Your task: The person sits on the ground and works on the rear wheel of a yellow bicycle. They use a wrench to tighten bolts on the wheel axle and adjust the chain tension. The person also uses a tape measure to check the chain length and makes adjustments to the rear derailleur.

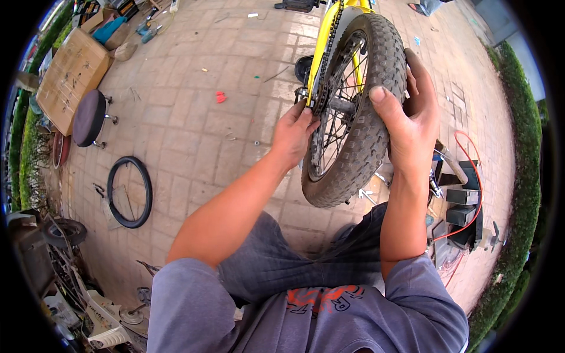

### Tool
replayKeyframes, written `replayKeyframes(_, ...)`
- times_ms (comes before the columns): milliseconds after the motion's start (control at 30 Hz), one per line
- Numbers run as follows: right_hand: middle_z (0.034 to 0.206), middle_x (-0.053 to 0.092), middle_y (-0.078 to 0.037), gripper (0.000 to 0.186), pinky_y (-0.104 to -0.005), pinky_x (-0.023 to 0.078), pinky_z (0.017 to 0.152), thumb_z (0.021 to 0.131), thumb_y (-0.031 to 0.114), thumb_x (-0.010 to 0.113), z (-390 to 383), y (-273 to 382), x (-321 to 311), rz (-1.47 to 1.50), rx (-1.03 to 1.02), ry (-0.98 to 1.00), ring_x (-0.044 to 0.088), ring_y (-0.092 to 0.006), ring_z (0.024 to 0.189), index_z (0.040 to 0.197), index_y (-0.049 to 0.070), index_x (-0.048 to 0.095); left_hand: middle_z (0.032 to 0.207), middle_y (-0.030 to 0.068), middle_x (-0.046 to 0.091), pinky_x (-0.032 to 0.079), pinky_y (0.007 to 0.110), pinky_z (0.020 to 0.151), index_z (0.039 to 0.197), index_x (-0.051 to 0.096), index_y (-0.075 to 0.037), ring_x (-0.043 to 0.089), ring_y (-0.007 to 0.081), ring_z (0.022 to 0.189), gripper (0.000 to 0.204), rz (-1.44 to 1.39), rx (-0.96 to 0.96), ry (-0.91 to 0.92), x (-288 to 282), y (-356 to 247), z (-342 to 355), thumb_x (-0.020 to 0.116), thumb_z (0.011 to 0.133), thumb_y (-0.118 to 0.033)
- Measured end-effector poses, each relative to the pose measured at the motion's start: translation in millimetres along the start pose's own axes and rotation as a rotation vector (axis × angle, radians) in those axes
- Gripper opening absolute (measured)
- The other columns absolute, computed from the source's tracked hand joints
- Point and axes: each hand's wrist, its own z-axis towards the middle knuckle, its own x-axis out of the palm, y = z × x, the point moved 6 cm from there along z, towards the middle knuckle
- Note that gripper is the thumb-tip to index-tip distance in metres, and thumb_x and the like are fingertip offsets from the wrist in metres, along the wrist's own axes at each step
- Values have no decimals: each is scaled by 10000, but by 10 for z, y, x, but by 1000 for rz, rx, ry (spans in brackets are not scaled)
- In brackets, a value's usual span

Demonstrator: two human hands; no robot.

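A bicycle's fat knobby wheel (360, 156) stands tilted in front of me, its spokes and dark hub showing. Beside it runs the yellow frame (321, 56), with a chain (335, 26) along it. My right hand (412, 120) grips the tyre from the right, thumb on the tread and fingers round the far side. At the wheel's left, my left hand (289, 135) is closed at the axle end, where the yellow frame meets the wheel. Its fingertips pinch a small part there, which they mostly hide. A black pedal (302, 68) shows beyond.
A black tyre or tube (148, 194) lies on the paving at left, near a round stool (89, 119) and a cardboard box (73, 76). Bike parts (100, 312) crowd the lower left. At right are an orange hose (479, 194), a hammer (452, 162) and dark trays (462, 197).
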Motion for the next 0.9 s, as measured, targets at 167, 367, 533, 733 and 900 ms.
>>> replayKeyframes(167, 1214, 497, -241, 869, -324, 467, 883, 710, 212, 785, -28, -20, -6, 70, 62, -53, 563, -243, 1034, 1329, -146, 291, 1112, 42, 565, 380, 359, 961, 1213, 475, -14, 523, 151, 984, 274, 9, -58, 13, 17, 14, 27, 451, 967, -130)
replayKeyframes(367, 1056, 595, -137, 702, -303, 481, 834, 684, 164, 784, -135, -100, 110, 197, 363, 134, 587, -169, 931, 1224, -76, 406, 1169, 58, 558, 364, 361, 1005, 1200, 479, -24, 519, 167, 1061, 273, -59, -127, 67, 39, -63, 14, 472, 962, -158)
replayKeyframes(533, 1024, 586, -116, 659, -300, 488, 812, 671, 96, 711, -150, -88, 111, 189, 290, 162, 580, -161, 897, 1224, -63, 390, 1166, 60, 575, 381, 357, 1006, 1183, 494, -30, 531, 170, 1085, 327, -54, -128, 12, 29, -38, 25, 515, 952, -260)
replayKeyframes(733, 1036, 572, -120, 708, -306, 484, 823, 680, 142, 731, -138, -108, 68, 140, 280, 177, 568, -164, 919, 1246, -65, 359, 1109, 19, 608, 437, 319, 872, 1147, 532, -82, 567, 135, 1017, 339, 14, -115, -32, 24, 36, 26, 543, 932, -343)
replayKeyframes(900, 1086, 566, -137, 712, -312, 472, 843, 749, 254, 734, -178, -141, 38, 106, 249, 204, 556, -178, 961, 1262, -78, 369, 1047, 48, 602, 489, 324, 844, 1125, 512, -18, 579, 170, 956, 339, -117, -172, -31, -13, 17, 42, 572, 924, -284)
